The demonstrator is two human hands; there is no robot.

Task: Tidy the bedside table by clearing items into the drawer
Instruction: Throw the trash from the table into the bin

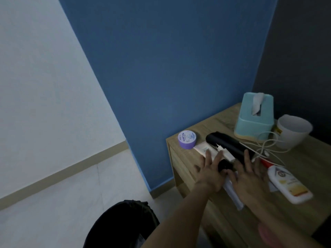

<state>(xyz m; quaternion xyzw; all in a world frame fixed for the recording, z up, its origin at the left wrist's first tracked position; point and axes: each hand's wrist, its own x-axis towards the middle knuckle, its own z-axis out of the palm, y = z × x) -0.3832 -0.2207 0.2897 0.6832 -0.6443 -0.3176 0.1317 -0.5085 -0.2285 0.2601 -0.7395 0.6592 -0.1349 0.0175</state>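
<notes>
A wooden bedside table [304,167] stands in the corner where a blue wall [170,59] meets a dark panel [300,51], with pale floor [71,185] to its left. A person's left hand [209,173] and right hand [249,179] lie over the cluttered top, fingers straight and spread, gripping nothing. Between them sits a small black object [224,165]; beyond their fingertips lie a long black case [225,143] and a pale tube [201,147]. A purple tin [186,139] rests at the far left corner and a white lotion bottle [288,185] lies flat at the right, beside a tangled white cable [268,145]. A tissue pokes from the teal tissue box [254,122], next to a white cup [292,135]. A bin [121,224] with a black liner stands on the floor.
</notes>
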